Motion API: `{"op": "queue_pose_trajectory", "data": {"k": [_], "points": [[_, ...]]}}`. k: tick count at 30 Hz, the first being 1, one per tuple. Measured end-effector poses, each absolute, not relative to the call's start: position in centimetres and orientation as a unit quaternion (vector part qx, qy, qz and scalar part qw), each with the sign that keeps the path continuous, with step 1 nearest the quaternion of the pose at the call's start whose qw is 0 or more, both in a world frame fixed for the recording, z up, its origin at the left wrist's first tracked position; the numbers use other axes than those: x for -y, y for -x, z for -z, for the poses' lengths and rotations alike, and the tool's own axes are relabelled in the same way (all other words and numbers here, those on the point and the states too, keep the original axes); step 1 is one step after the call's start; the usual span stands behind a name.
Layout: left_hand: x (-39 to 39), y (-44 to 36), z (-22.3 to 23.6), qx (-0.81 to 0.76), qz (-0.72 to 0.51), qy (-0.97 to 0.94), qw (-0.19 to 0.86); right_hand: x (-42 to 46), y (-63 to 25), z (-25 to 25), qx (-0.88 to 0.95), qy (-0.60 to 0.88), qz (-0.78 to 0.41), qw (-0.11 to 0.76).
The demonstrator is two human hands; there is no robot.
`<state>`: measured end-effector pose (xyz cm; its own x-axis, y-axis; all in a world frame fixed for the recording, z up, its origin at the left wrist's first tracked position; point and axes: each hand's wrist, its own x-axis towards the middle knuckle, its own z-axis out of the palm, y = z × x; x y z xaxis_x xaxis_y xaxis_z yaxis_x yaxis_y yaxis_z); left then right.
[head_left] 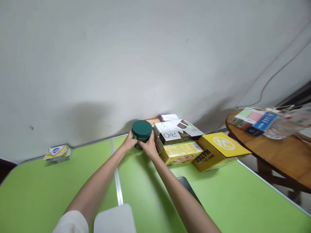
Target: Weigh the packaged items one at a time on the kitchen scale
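Note:
A dark green round jar [142, 128] with a flat lid stands upright at the back of the green table, close to the wall. My left hand [129, 142] wraps round its left side, and my right hand [149, 147] grips the right side, so both are closed on it. Just right of the jar sits a white and black box [181, 134]. A yellow box [182, 153] lies in front of that one, near my right wrist. The jar's lower part is partly hidden by my hands.
A larger yellow box [222, 147] marked WATER stands farther right. At the far left is a small yellow and white box [58, 153]. A white rounded object [115, 220] and a dark flat object [187, 187] lie nearer me. Beyond the right edge is a wooden table [274, 155].

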<state>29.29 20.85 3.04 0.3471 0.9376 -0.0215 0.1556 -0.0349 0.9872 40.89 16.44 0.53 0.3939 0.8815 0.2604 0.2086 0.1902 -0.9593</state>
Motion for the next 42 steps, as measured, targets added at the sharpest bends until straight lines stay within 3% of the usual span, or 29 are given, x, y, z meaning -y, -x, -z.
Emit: {"op": "queue_pose_trajectory", "data": {"k": [5,16,23,31,35,42], "points": [[-16.8,-26.6,-3.9,-0.413,-0.354,-0.625,0.560,-12.7,-39.9,-1.5,0.508,0.572,-0.279,0.581],[5.0,-14.2,-11.8,-0.418,-0.252,-0.584,0.649,3.8,-35.6,-8.4,0.640,0.511,-0.383,0.427],[12.1,-11.4,-9.3,-0.430,-0.277,-0.554,0.656,8.7,-33.1,-6.3,0.679,0.490,-0.393,0.380],[13.8,-10.7,-8.5,-0.426,-0.286,-0.561,0.650,10.0,-32.0,-6.0,0.695,0.476,-0.392,0.371],[13.9,-10.3,-7.2,-0.431,-0.319,-0.542,0.647,10.5,-32.9,-5.7,0.682,0.448,-0.448,0.364],[14.9,-9.6,-3.0,-0.497,-0.410,-0.486,0.590,12.7,-34.7,-1.3,0.499,0.505,-0.536,0.457]]}}
